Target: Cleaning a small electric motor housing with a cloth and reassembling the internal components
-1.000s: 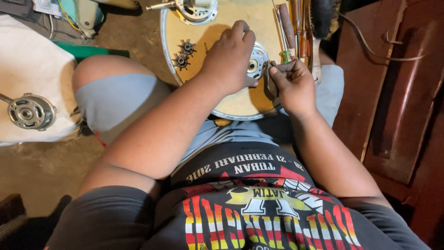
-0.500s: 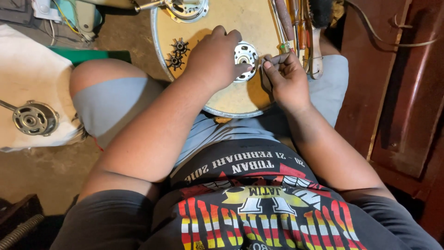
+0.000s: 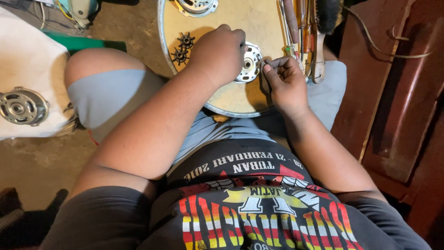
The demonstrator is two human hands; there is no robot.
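Observation:
I sit with a round tan board (image 3: 240, 99) across my lap. On it lies a silver metal motor part (image 3: 250, 62), round with slots. My left hand (image 3: 219, 53) rests over its left side and grips it. My right hand (image 3: 284, 78) is at its right edge, fingers pinched on a thin wire (image 3: 264, 62) that runs to the part. Two small black toothed wheels (image 3: 182, 48) lie on the board just left of my left hand.
Screwdrivers and other hand tools (image 3: 303, 32) lie along the board's right side. Another silver motor housing (image 3: 21, 106) sits on a white cloth at left. A second metal part (image 3: 196, 5) is at the board's far edge. A dark red wooden panel (image 3: 393, 92) stands at right.
The view has shifted, so the board and hands sit lower and more to the right in the picture. Both hands stay on the silver motor part; the right fingers keep working at its edge.

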